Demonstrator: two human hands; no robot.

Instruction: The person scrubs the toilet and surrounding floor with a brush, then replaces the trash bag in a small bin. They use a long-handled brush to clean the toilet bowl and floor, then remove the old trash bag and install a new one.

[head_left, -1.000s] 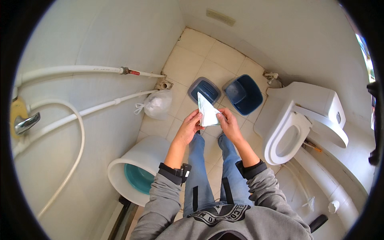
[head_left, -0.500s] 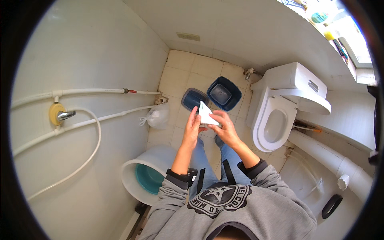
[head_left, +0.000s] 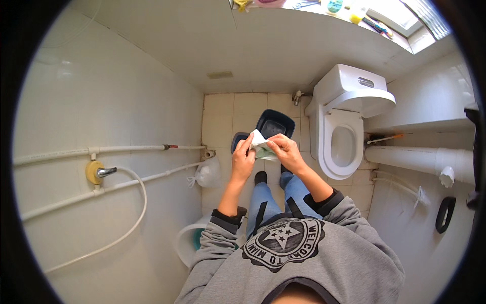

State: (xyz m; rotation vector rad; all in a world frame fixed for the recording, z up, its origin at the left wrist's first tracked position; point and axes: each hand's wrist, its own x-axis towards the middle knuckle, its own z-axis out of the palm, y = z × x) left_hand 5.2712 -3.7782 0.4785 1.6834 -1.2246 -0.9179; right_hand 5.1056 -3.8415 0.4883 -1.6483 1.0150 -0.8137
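1. L hand (head_left: 243, 159): fingers pinched on L end of thin folded wht/pale-grn sheet (head_left: 259, 140).
2. R hand (head_left: 285, 151): thumb & fingers closed on R side of same sheet, approx level w/ L hand.
3. Sheet held up betw. both hands, above tiled floor (head_left: 217, 114); wht part on top, grn part hanging below.
4. Dk blue bin (head_left: 276, 115) on floor just beyond hands; flat blue pc. (head_left: 236, 140) beside it, partly hidden by L hand.
5. Wht tied bag (head_left: 208, 173) near L wall; toilet (head_left: 326, 147) to R.
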